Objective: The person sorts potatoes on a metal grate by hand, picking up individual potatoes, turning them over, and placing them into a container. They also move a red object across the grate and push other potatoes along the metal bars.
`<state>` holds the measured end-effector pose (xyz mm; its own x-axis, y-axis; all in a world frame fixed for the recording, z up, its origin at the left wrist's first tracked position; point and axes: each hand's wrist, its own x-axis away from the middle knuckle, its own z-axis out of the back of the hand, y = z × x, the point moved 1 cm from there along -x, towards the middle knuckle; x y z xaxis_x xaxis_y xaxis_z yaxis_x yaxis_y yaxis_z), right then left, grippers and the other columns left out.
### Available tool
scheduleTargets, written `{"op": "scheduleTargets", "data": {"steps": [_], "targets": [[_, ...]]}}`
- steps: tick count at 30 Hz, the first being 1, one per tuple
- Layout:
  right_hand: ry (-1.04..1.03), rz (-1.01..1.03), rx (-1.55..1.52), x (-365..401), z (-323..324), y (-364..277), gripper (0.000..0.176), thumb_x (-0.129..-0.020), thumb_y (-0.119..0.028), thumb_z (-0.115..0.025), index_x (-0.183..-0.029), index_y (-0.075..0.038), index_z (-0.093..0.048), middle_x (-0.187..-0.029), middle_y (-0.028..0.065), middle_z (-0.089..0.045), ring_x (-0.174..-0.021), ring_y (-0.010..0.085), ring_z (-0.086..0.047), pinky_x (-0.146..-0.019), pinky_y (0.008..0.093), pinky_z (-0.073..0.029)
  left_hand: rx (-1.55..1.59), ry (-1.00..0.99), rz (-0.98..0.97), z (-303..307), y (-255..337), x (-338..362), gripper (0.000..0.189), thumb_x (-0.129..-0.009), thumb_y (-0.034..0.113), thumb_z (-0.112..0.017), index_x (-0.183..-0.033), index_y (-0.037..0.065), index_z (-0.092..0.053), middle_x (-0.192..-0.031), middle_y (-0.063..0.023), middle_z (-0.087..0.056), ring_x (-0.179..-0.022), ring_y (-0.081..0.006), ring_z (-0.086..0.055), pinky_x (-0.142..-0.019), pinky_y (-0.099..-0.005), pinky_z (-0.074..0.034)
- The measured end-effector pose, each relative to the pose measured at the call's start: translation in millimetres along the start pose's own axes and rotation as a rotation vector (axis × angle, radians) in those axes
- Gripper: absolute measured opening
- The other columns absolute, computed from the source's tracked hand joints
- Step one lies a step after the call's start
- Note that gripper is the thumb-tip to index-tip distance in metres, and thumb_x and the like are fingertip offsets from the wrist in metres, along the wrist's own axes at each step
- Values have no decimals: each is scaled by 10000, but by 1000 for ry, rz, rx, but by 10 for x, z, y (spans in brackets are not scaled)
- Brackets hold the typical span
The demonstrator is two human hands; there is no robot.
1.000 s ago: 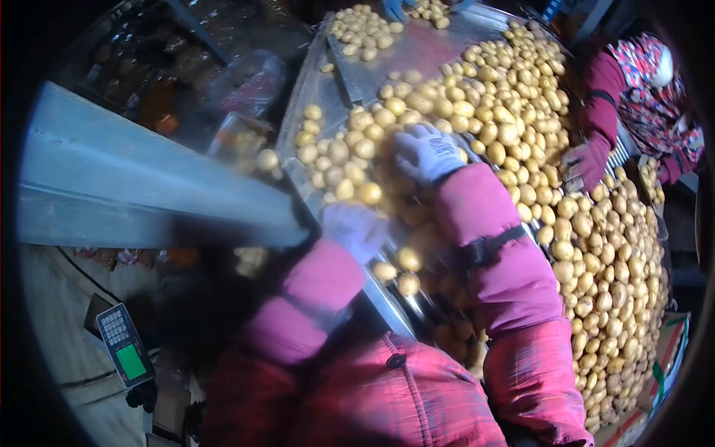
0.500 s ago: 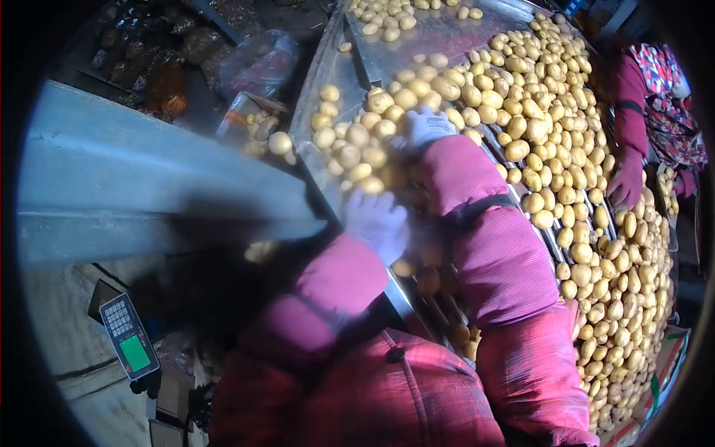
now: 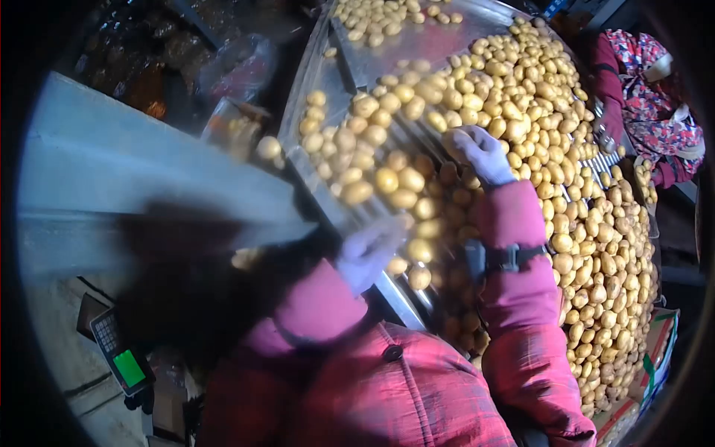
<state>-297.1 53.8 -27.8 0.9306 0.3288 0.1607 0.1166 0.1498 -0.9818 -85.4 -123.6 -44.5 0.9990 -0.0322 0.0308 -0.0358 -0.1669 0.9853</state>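
Many yellow potatoes (image 3: 402, 179) lie on a metal sorting table (image 3: 298, 97) with slatted bars. My right hand (image 3: 484, 153), in a pale glove, is over the heap with its fingers curled down. What lies under those fingers is hidden. My left hand (image 3: 369, 253), gloved too, is at the table's near left edge beside several potatoes. Motion smears its fingers, so its grip does not show. In the gap between my hands, some potatoes are blurred over the dark slats.
Across the table a co-worker's gloved hand (image 3: 609, 130) reaches to the potatoes. A large grey metal panel (image 3: 149, 179) stands at left, above a scale with a green display (image 3: 128, 368). A box (image 3: 231, 123) sits beyond the left edge. Cartons (image 3: 659, 357) stand at right.
My right hand has moved right, away from the potatoes at the left rim. My left hand has come slightly nearer to me. Potatoes between them have shifted. The co-worker's hand has moved farther away.
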Motion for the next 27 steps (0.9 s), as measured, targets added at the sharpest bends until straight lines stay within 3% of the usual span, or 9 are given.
{"op": "scheduleTargets", "data": {"steps": [3, 5, 9, 13, 14, 17, 23, 25, 27], "targets": [[-231, 20, 33, 664, -289, -441, 319, -812, -229, -637, -1064, -41, -583, -955, 75, -616, -869, 175, -585, -759, 300, -481, 838, 227, 733, -90, 488, -78, 513, -908, 450, -480, -1289, 107, -448, -1166, -147, -560, -996, -288, -597, -818, -380, -510], [-498, 457, 352, 880, -454, -412, 386, -805, -241, -634, -1119, -30, -554, -1059, 123, -581, -1006, 250, -546, -876, 356, -437, 945, 171, 712, -34, 379, -20, 532, -887, 486, -477, -1281, 128, -458, -1151, -147, -565, -958, -289, -600, -756, -373, -516], [-115, 536, 495, 620, -432, -207, 317, -814, -251, -579, -1046, -35, -596, -1053, 165, -565, -972, 358, -531, -831, 439, -429, 1014, 189, 685, 89, 333, 181, 506, -873, 467, -457, -1255, 136, -483, -1116, -138, -575, -820, -264, -590, -582, -326, -486], [-360, 644, 941, 565, -870, -196, 244, -817, -217, -511, -1026, -132, -601, -1038, 68, -583, -964, 273, -545, -792, 471, -415, 1163, -8, 578, 228, 167, 360, 523, -905, 422, -418, -1329, 116, -437, -1222, -164, -531, -802, -254, -567, -616, -287, -495], [-385, 634, 1058, 532, -1103, -62, 250, -829, -214, -492, -1056, -165, -584, -1064, 58, -578, -1004, 253, -528, -842, 473, -389, 1587, -214, 599, 255, 114, 379, 511, -923, 407, -422, -1366, 151, -406, -1330, -157, -449, -953, -263, -528, -685, -291, -523], [-274, 625, 1301, 458, -1517, 263, 265, -863, -207, -439, -1112, -231, -527, -1134, 33, -560, -1099, 221, -479, -975, 480, -289, 2292, 205, 884, 312, 107, 553, 385, -928, 387, -434, -1226, 152, -497, -1314, -109, -434, -1106, -239, -433, -762, -301, -524], [-234, 620, 984, 640, -1026, 20, 475, -714, -325, -656, -1138, -149, -536, -1012, 103, -624, -1039, 278, -539, -944, 469, -336, 2299, 439, 603, 216, -5, 441, 342, -875, 414, -506, -1059, 126, -510, -1227, -119, -482, -1064, -250, -503, -752, -389, -526], [-111, 266, 471, 771, -692, -188, 443, -734, -352, -644, -1083, -88, -572, -913, 149, -639, -876, 334, -599, -830, 445, -417, 1291, 98, 554, 125, 364, 150, 530, -824, 534, -474, -1143, 112, -484, -1246, -137, -476, -1104, -292, -492, -806, -421, -496], [151, 293, 332, 893, -578, -95, 448, -763, -374, -633, -1070, -52, -581, -844, 179, -639, -769, 365, -612, -740, 451, -446, 1061, 414, 644, 44, 483, -110, 639, -771, 591, -491, -1183, 104, -456, -1270, -140, -458, -1134, -315, -477, -851, -456, -472]]}}
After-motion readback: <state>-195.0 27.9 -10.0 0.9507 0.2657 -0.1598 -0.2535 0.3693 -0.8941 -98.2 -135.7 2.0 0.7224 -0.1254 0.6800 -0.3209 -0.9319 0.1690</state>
